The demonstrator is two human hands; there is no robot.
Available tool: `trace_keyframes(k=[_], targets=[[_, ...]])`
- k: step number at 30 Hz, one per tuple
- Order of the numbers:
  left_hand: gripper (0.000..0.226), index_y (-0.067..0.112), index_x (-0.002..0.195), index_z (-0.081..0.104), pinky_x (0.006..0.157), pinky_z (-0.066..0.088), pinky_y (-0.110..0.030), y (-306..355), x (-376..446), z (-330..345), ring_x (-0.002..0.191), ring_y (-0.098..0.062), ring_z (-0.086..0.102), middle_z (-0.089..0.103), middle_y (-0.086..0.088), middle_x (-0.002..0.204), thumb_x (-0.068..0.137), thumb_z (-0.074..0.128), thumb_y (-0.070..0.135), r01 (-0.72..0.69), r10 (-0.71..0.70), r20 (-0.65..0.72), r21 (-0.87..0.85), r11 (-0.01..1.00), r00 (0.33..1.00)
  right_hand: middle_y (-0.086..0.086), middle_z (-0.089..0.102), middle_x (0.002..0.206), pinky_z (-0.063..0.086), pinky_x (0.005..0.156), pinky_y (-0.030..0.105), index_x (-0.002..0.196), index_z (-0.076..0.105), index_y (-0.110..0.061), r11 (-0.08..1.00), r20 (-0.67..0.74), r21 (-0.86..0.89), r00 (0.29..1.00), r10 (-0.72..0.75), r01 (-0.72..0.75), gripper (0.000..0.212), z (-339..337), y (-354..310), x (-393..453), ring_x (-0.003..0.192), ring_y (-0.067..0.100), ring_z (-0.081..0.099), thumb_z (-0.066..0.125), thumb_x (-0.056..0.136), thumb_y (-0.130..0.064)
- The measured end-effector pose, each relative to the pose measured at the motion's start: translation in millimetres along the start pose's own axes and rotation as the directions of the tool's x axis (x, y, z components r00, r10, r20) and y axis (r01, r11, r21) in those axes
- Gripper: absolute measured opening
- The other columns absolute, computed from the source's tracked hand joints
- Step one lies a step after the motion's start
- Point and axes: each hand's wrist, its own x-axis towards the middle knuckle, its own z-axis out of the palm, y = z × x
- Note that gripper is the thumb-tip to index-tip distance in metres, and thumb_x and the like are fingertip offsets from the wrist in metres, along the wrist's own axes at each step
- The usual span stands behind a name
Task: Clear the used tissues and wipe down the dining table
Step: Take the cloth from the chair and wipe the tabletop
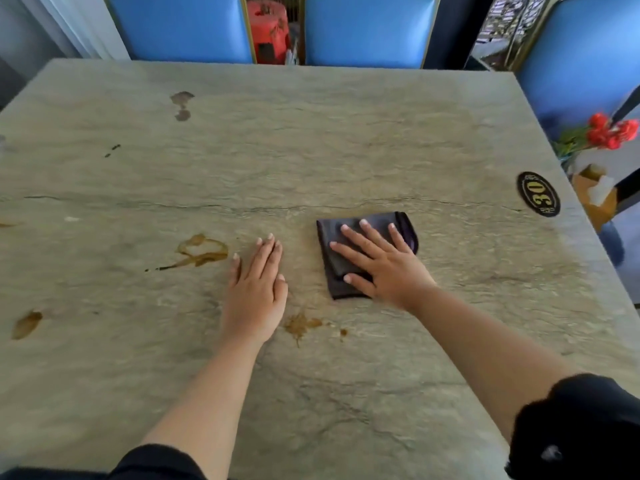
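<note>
On the left part of the dining table (311, 150) brown stains remain: a small patch (26, 323) near the edge and a ring-shaped mark (202, 251). The left hand (254, 292) lies open and flat on the bare surface, holding nothing, probably to support the body while leaning. Just beside its wrist is another brown spill (301, 325). The right hand (381, 261) presses with spread fingers on a folded dark cloth (346, 268), so the cloth can slide under pressure. No tissues are visible on the table.
</note>
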Motion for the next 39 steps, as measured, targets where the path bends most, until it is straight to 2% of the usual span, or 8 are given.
trace_keyframes(k=[4, 13, 17, 21, 30, 32, 36, 39], targets=[[0.066, 0.020, 0.153, 0.017, 0.121, 0.001, -0.041, 0.2, -0.8, -0.1, 0.148, -0.008, 0.000, 0.005, 0.008, 0.161, 0.091, 0.003, 0.036, -0.008, 0.007, 0.017, 0.008, 1.000, 1.000, -0.008, -0.013, 0.161, -0.010, 0.114, 0.060, 0.151, -0.004, -0.042, 0.793, 0.100, 0.126, 0.803, 0.587, -0.596, 0.062, -6.7, -11.1, 33.1, 0.147, 0.026, -0.018, 0.013, 0.095, -0.062], [0.071, 0.015, 0.150, 0.029, 0.120, 0.002, -0.044, 1.0, -0.3, -4.1, 0.148, -0.012, 0.011, 0.017, 0.003, 0.161, 0.087, 0.007, 0.038, -0.008, 0.008, -0.001, -0.033, 0.999, 1.000, -0.011, 0.004, 0.162, 0.001, 0.116, 0.060, 0.151, 0.011, -0.044, 0.976, -0.022, 0.109, 0.981, 0.192, -0.188, 0.060, 7.9, -84.2, -41.1, 0.150, 0.020, -0.005, 0.019, 0.094, -0.063], [0.070, 0.018, 0.153, 0.020, 0.121, -0.003, -0.044, 1.7, 2.2, -2.7, 0.149, -0.009, -0.001, 0.006, 0.004, 0.162, 0.088, 0.006, 0.038, 0.001, 0.000, 0.045, -0.025, 1.000, 0.999, -0.011, -0.009, 0.162, -0.011, 0.114, 0.060, 0.150, -0.003, -0.046, 0.646, 0.073, 0.138, 0.659, 0.749, -0.750, 0.061, 5.6, -50.4, -73.1, 0.148, 0.019, -0.016, 0.014, 0.094, -0.063], [0.064, 0.018, 0.153, 0.016, 0.118, -0.007, -0.044, 0.8, 1.7, -5.0, 0.149, -0.010, -0.003, 0.002, 0.003, 0.163, 0.092, 0.012, 0.036, -0.008, 0.007, 0.070, 0.002, 1.000, 0.998, -0.008, -0.016, 0.161, -0.010, 0.112, 0.064, 0.151, -0.008, -0.039, 0.341, 0.149, 0.201, 0.373, 0.916, -0.918, 0.062, 1.6, -101.4, -59.7, 0.146, 0.022, -0.022, 0.012, 0.096, -0.059], [0.053, 0.004, 0.135, 0.052, 0.117, 0.021, -0.038, -55.4, -19.0, -26.7, 0.140, -0.030, 0.034, 0.041, -0.011, 0.149, 0.089, 0.037, 0.023, -0.207, 0.243, 0.032, -0.425, 0.881, 0.970, -0.012, -0.008, 0.161, -0.015, 0.113, 0.060, 0.150, 0.000, -0.047, 0.775, 0.038, 0.177, 0.791, 0.611, -0.607, 0.062, 6.3, -207.4, -61.4, 0.147, 0.018, -0.018, 0.018, 0.094, -0.065], [0.053, 0.004, 0.139, 0.048, 0.116, 0.026, -0.046, -73.2, -28.2, -23.4, 0.142, -0.029, 0.033, 0.037, -0.009, 0.152, 0.093, 0.035, 0.026, -0.322, 0.346, 0.027, -0.300, 0.898, 0.938, -0.013, -0.011, 0.160, -0.018, 0.111, 0.061, 0.149, -0.002, -0.049, 0.612, 0.059, 0.165, 0.627, 0.777, -0.773, 0.062, 7.8, -193.0, -77.1, 0.147, 0.018, -0.018, 0.017, 0.092, -0.067], [0.057, 0.007, 0.144, 0.042, 0.116, 0.026, -0.045, -81.7, -30.1, -18.1, 0.144, -0.024, 0.030, 0.033, -0.007, 0.155, 0.092, 0.029, 0.028, -0.415, 0.427, 0.041, -0.172, 0.893, 0.903, -0.006, -0.021, 0.160, -0.009, 0.108, 0.069, 0.150, -0.011, -0.041, 0.019, 0.199, 0.192, 0.058, 0.978, -0.981, 0.063, 3.6, -187.1, -69.3, 0.145, 0.026, -0.025, 0.008, 0.094, -0.062], [0.058, 0.009, 0.146, 0.039, 0.118, 0.021, -0.041, -79.3, -29.4, -18.1, 0.145, -0.021, 0.026, 0.031, -0.006, 0.156, 0.091, 0.026, 0.026, -0.408, 0.422, 0.063, -0.162, 0.899, 0.904, -0.004, -0.024, 0.159, -0.011, 0.106, 0.071, 0.149, -0.016, -0.039, 0.061, 0.221, 0.201, 0.106, 0.970, -0.978, 0.062, -1.8, -222.4, -41.6, 0.144, 0.029, -0.027, 0.006, 0.095, -0.059]])
